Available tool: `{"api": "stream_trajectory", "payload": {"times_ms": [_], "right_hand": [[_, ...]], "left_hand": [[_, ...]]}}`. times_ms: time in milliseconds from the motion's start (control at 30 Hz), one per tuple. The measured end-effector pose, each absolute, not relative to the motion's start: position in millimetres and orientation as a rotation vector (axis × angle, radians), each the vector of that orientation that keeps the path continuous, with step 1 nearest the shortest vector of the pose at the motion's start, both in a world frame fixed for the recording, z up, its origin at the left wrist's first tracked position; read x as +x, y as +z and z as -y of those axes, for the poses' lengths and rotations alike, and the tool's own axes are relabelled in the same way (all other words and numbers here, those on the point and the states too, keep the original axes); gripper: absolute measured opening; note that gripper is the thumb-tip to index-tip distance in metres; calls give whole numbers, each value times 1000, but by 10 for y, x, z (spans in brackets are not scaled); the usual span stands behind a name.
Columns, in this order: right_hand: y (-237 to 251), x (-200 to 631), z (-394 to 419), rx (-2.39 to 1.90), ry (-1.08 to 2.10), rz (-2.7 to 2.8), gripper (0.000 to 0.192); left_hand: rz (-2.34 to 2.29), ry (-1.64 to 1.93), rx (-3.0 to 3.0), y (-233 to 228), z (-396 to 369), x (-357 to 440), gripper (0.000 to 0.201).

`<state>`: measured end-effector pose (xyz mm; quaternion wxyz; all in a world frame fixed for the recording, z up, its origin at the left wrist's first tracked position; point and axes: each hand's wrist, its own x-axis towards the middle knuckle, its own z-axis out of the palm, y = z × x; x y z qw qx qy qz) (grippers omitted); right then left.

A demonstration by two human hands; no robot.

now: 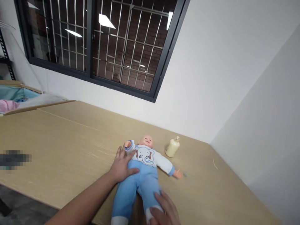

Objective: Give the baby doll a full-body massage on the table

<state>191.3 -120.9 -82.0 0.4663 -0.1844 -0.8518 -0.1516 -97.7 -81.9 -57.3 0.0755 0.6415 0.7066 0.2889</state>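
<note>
A baby doll in a blue and white suit with an elephant on the chest lies on its back on the wooden table. Its head points away from me. My left hand rests flat on the doll's side at the waist, fingers spread, thumb across the belly. My right hand lies on the doll's lower leg near the white cuff, at the bottom edge of the view. A small cream pump bottle stands just right of the doll's head, apart from both hands.
The table runs into a corner of white walls, with a barred window above. At the far left a box holds blue and pink cloth under clear plastic. A blurred dark patch lies at the table's left.
</note>
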Motion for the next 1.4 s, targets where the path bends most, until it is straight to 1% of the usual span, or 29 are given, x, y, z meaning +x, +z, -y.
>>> {"api": "stream_trajectory", "payload": {"times_ms": [33,100,233,367,500,633,733,900,967,1067,1200,1400], "right_hand": [[-729,1886,1192,-425,-373,2144,27],[-549,1799,1148,-467,-324,2216,29],[-355,1620,1023,-543,-103,2373,43],[-433,1508,909,-615,-22,2349,42],[-546,1422,885,-657,-5,2284,40],[-558,1396,884,-677,14,2248,38],[-544,1414,911,-671,20,2209,37],[-511,1490,1181,-647,34,2183,34],[-507,1548,1348,-627,29,2195,33],[-553,1673,1584,-608,0,2204,29],[-732,1828,1831,-610,-60,2212,23],[-978,1807,2105,-733,-9,2212,28]], "left_hand": [[-2095,877,1966,-588,809,-987,94],[-2022,887,2069,-616,787,-1011,88],[-1865,905,2247,-673,741,-1048,78],[-1812,904,2282,-721,706,-1053,78],[-1785,930,2311,-736,690,-1049,76],[-1837,909,2294,-721,684,-1037,74],[-1940,885,2180,-706,690,-1023,79],[-2081,792,1908,-655,733,-1011,102],[-2098,726,1824,-619,753,-1009,107],[-2099,662,1768,-554,780,-997,109],[-2181,608,1757,-469,820,-963,107],[-2222,584,1738,-419,857,-937,105]]}}
